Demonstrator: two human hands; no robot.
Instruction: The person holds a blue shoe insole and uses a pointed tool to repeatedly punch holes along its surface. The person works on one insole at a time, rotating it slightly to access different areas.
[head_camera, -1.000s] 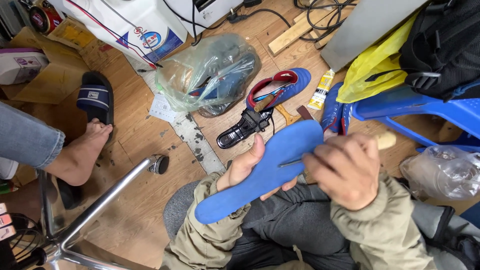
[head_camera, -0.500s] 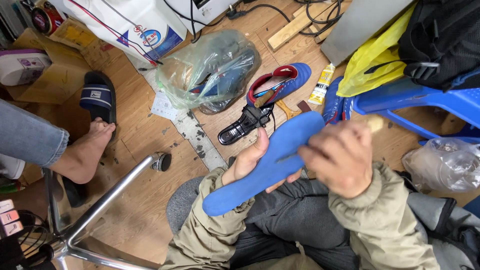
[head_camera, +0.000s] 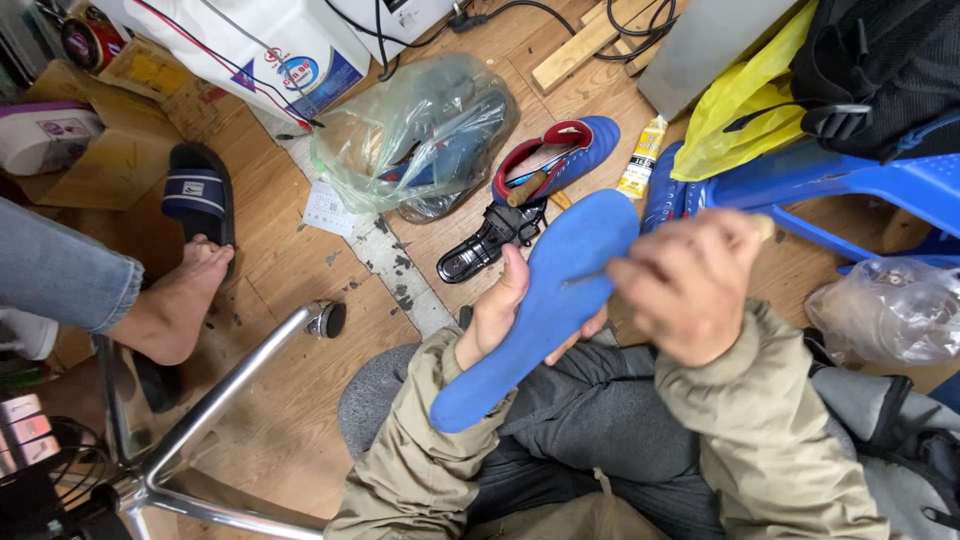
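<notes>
Looking down from the head camera, a seated person in an olive jacket and grey trousers works over the lap. The left hand (head_camera: 497, 312) is wrapped around the edge of a long blue insole (head_camera: 545, 305), thumb lying on its upper face and fingers curled beneath, so this grip is closed on the insole. The insole slants from the lap up toward the far side of the wooden floor (head_camera: 270, 430), its toe end highest.

The right hand (head_camera: 690, 285) is blurred; its fingers are bunched together on a thin tool with a pale handle end (head_camera: 765, 226) showing past the knuckles, and the tool's working end touches the insole's upper face near the toe. What kind of tool it is cannot be told.

On the floor just beyond the insole lie a blue shoe with a red lining (head_camera: 560, 158), a black shoe sole (head_camera: 487, 243) touching it, and a yellow glue tube (head_camera: 641, 158) beside them. A clear plastic bag (head_camera: 415, 135) holding shoes lies further left. A blue plastic chair (head_camera: 850, 170) stands at the right edge, with a yellow bag (head_camera: 745, 100) draped over it. At the left edge, another person's bare foot (head_camera: 170, 305) rests near a dark slide sandal (head_camera: 198, 192), and a chrome chair frame (head_camera: 190, 420) crosses the near-left corner.
</notes>
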